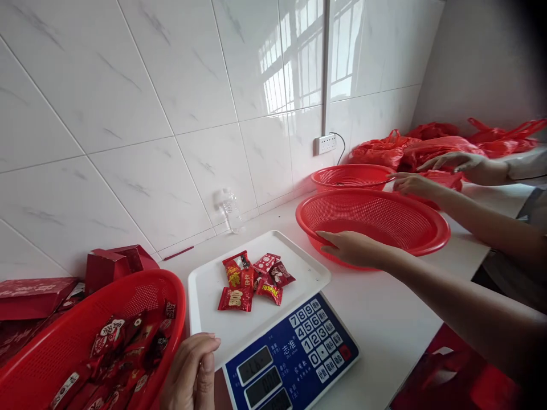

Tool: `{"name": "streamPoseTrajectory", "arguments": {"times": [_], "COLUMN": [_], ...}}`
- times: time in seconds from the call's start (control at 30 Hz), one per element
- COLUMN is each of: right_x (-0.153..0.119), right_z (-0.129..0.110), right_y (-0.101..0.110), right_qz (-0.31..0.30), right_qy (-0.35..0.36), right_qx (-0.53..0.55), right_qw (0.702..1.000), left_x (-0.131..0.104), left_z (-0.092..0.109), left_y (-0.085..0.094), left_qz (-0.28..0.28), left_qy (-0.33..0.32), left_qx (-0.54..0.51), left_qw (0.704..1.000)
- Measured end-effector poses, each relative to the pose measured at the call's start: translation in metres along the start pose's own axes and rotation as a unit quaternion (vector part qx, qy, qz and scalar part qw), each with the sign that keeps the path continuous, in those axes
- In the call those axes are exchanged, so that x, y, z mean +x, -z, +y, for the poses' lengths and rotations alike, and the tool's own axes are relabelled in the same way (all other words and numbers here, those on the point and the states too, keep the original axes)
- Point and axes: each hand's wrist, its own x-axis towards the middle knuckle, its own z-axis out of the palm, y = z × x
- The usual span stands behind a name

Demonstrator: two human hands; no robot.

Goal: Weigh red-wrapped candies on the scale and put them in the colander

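Because it bears everything here, the long, white, flat-topped table (pixel 393 319) comes first. On it, the wide, red, perforated plastic basket (pixel 149 287) at left stands just beside the scale, presumably for easy reach. A second round, red, perforated plastic basket (pixel 384 222) stands on the scale's other side. Between them, the blue-and-white, flat-panelled weighing scale (pixel 290 364) has its keypad and displays uncovered, seemingly so they can be read. The white, rectangular, round-cornered tray (pixel 303 267) above it likely keeps small pieces together. At its near corner, the left hand (pixel 190 370) is loosely curled; I cannot tell whether it holds anything. The right hand (pixel 352 247) lies at the second basket's rim, perhaps steadying it; whether it grips is unclear. Smallest, the red, glossy, pillow-shaped wrapped packets (pixel 235 299) cluster mid-tray, with more in the left basket.
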Motion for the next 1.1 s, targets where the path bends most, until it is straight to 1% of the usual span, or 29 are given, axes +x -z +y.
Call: {"name": "streamPoseTrajectory", "arguments": {"times": [0.07, 0.13, 0.2, 0.23, 0.27, 0.3, 0.37, 0.43, 0.5, 0.57, 0.67, 0.73, 0.77, 0.87, 0.97, 1.1], "right_x": [0.004, 0.005, 0.005, 0.005, 0.005, 0.005, 0.007, 0.011, 0.017, 0.023, 0.031, 0.034, 0.035, 0.039, 0.042, 0.044], "right_z": [-0.001, -0.010, -0.027, -0.038, -0.050, -0.062, -0.084, -0.100, -0.109, -0.113, -0.114, -0.114, -0.114, -0.115, -0.114, -0.101], "right_y": [-0.001, -0.003, -0.004, -0.005, -0.006, -0.007, -0.009, -0.012, -0.016, -0.020, -0.025, -0.026, -0.026, -0.025, -0.021, -0.006], "right_qz": [0.003, 0.021, 0.044, 0.044, 0.030, 0.000, -0.076, -0.132, -0.139, -0.102, -0.020, 0.011, 0.021, 0.051, 0.096, 0.175], "right_qy": [0.026, 0.053, 0.085, 0.111, 0.144, 0.184, 0.243, 0.267, 0.282, 0.305, 0.331, 0.331, 0.327, 0.299, 0.257, 0.183], "right_qx": [0.011, 0.019, 0.027, 0.038, 0.052, 0.071, 0.092, 0.093, 0.087, 0.077, 0.036, 0.015, 0.012, 0.024, 0.034, 0.048], "right_qw": [1.000, 0.998, 0.995, 0.992, 0.988, 0.980, 0.963, 0.950, 0.945, 0.944, 0.943, 0.944, 0.945, 0.952, 0.961, 0.966], "left_x": [0.001, 0.002, 0.004, 0.005, 0.006, 0.008, 0.010, 0.011, 0.011, 0.010, 0.009, 0.009, 0.009, 0.010, 0.010, 0.010], "left_z": [-0.001, -0.002, -0.004, -0.005, -0.006, -0.007, -0.008, -0.008, -0.007, -0.006, -0.005, -0.005, -0.005, -0.005, -0.006, -0.007], "left_y": [0.001, 0.003, 0.007, 0.009, 0.011, 0.012, 0.015, 0.016, 0.015, 0.013, 0.011, 0.011, 0.012, 0.013, 0.013, 0.012], "left_qz": [-0.001, -0.004, -0.022, -0.038, -0.055, -0.068, -0.071, -0.059, -0.060, -0.067, -0.051, -0.054, -0.065, -0.089, -0.090, -0.091], "left_qy": [-0.002, -0.017, -0.052, -0.075, -0.099, -0.117, -0.128, -0.120, -0.119, -0.122, -0.106, -0.111, -0.120, -0.133, -0.129, -0.138], "left_qx": [0.007, 0.012, 0.021, 0.030, 0.042, 0.052, 0.063, 0.063, 0.062, 0.061, 0.049, 0.045, 0.046, 0.056, 0.061, 0.053], "left_qw": [1.000, 1.000, 0.998, 0.996, 0.993, 0.989, 0.987, 0.989, 0.989, 0.988, 0.992, 0.991, 0.990, 0.985, 0.986, 0.985]}}
